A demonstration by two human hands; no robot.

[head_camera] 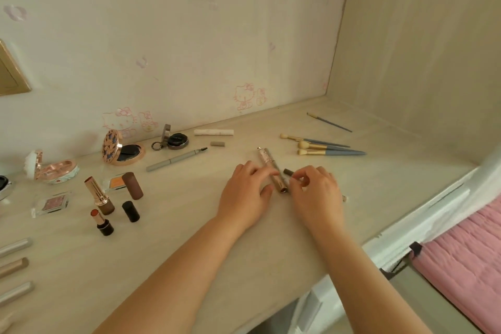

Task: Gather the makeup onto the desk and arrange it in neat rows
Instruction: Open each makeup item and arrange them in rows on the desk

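Reaching fwd over the counter (168, 247), both hands meet mid-surface. Left hand (245, 192) lies w/ fingers relaxed, tips touching a pink-gold tube (271, 169). Right hand (315, 192) has fingers curled, pinching a dark slim pencil (288, 171) just beside that tube. Left of them: two open lipsticks (99, 195), caps, open compacts (122, 150). Beyond, a brow pencil (176, 160); far right, four blue-handled brushes (328, 145).

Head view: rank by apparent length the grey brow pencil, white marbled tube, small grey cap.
1. grey brow pencil, clearly longest.
2. white marbled tube, much shorter.
3. small grey cap, smallest.
All three lie at a similar depth on the desk, so the order holds.
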